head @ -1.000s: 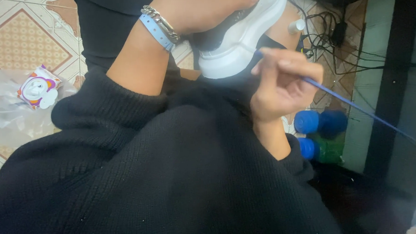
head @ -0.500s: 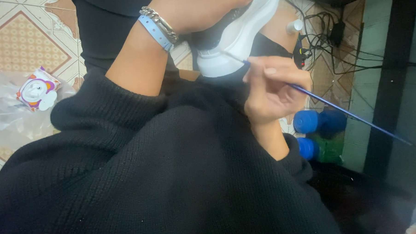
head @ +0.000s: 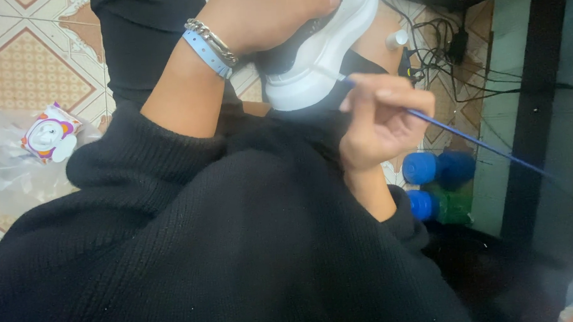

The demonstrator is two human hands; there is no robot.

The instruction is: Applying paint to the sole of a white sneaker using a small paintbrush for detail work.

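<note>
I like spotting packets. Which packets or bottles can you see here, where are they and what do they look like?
Small packet: on the clear plastic bag on the tiled floor, left; white, orange and purple, with a cartoon picture.
Bottles: on the floor, right, below the right hand; blue caps, one greenish body.
No screens or signs.

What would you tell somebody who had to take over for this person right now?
Left hand: grips the white-soled shoe, holding it up over the lap.
Right hand: pinches a thin blue brush, its tip at the sole's edge.
Nearby: a small colourful packet on the tiled floor, blue-capped bottles to the right.
How much of the sole is done or left cannot be told.
</note>
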